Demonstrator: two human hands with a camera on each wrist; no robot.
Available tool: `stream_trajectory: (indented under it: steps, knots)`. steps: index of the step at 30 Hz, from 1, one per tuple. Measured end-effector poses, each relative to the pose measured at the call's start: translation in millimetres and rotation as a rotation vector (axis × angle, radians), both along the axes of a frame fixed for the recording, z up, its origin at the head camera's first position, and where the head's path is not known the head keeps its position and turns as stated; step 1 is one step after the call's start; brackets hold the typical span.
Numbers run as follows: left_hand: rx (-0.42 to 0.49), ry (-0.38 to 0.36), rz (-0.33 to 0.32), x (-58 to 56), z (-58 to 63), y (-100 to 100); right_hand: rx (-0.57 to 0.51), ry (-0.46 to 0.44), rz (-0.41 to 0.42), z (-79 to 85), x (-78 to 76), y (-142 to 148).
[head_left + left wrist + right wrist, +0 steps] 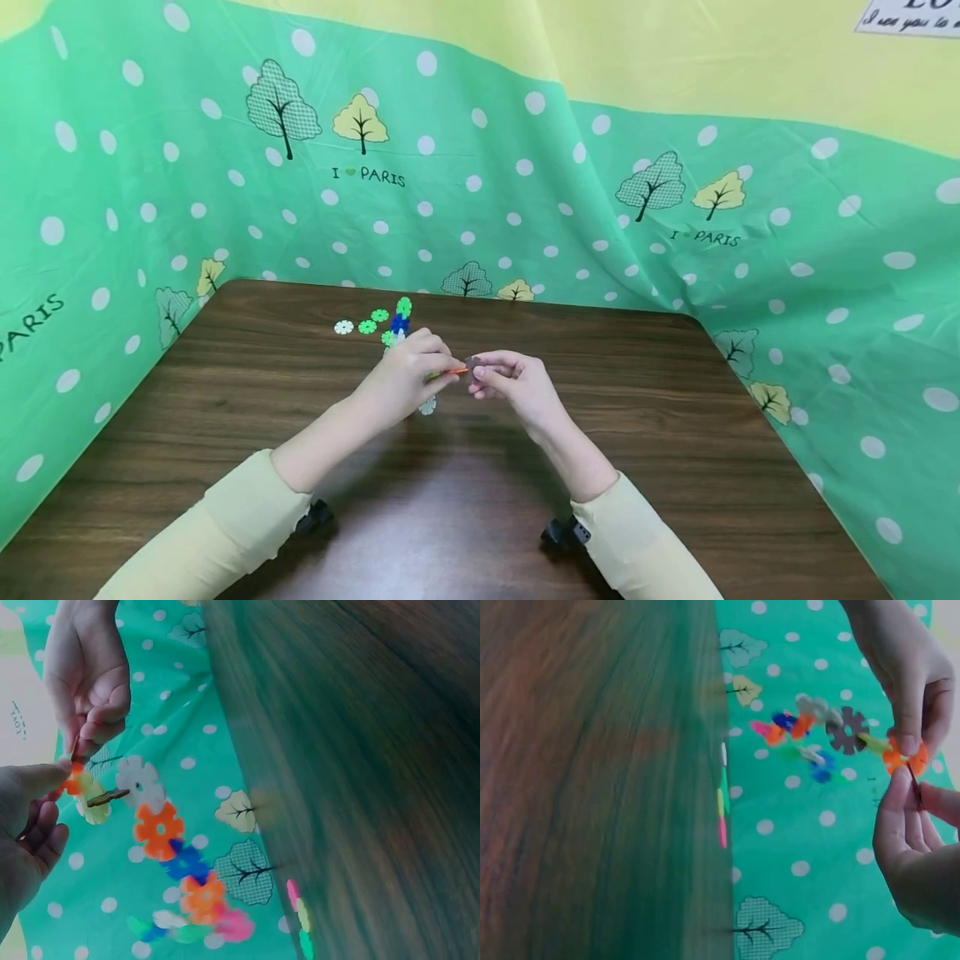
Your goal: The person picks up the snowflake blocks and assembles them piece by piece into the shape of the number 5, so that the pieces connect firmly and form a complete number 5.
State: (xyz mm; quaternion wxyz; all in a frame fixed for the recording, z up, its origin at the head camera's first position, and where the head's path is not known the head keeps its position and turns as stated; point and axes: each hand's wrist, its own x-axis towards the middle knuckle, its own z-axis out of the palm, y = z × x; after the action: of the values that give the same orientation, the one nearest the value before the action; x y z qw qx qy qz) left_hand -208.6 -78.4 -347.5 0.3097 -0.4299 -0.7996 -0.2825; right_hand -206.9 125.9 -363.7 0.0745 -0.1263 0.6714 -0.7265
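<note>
My left hand (416, 371) pinches an orange snowflake disc (905, 756) at the end of a chain of slotted plastic discs. Between the right thumb and fingers, my right hand (521, 387) grips a dark brown snowflake disc (473, 364), its edge right at the orange one. In the left wrist view, the chain runs on through a yellow disc (91, 799), a brown disc seen edge-on (109, 797), a white disc (140, 783), another orange disc (159, 829) and a blue disc (185, 863), down to a pink disc (235, 923). In the head view, my left hand hides much of it.
Loose green discs (367, 327) and a white disc (343, 327) lie toward the back of the brown wooden table (637, 400). A green and yellow dotted curtain (517, 192) hangs around the table's back and sides. Dark wrist devices (564, 535) sit under both sleeves.
</note>
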Motion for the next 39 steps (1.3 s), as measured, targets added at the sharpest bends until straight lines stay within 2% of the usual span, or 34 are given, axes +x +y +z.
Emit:
stream_trajectory:
  steps: [4,9,12,15,20,27,31,35,39]
  knots:
    - [0.109,-0.024,0.013,0.1,4.1,-9,-0.096,-0.031,-0.075,-3.6,-0.3,4]
    - [0.272,-0.057,0.120,-1.0,3.7,-23,-0.216,-0.073,-0.150,-5.1,-0.6,9]
    - [0.319,-0.085,0.168,-1.3,0.0,-26,-0.278,-0.087,-0.167,-4.5,-0.5,10]
    - [0.341,-0.090,0.174,-1.0,-2.0,-23,-0.330,-0.087,-0.165,-3.8,-0.4,8]
    - [0.311,-0.043,0.111,-2.7,0.3,-10,-0.335,-0.072,-0.154,-4.3,0.8,7]
    - [0.138,0.043,-0.034,-8.4,1.3,2,-0.129,0.022,-0.122,-3.6,7.3,7]
    - [0.116,0.036,-0.078,-11.5,-2.7,3,-0.065,0.041,-0.090,-0.8,11.0,5]
    - [0.109,0.017,-0.098,-13.0,-5.5,3,-0.040,-0.010,-0.061,4.2,13.9,3]
    - [0.100,-0.038,-0.122,-12.3,-7.6,3,-0.015,-0.081,-0.044,8.6,14.3,2]
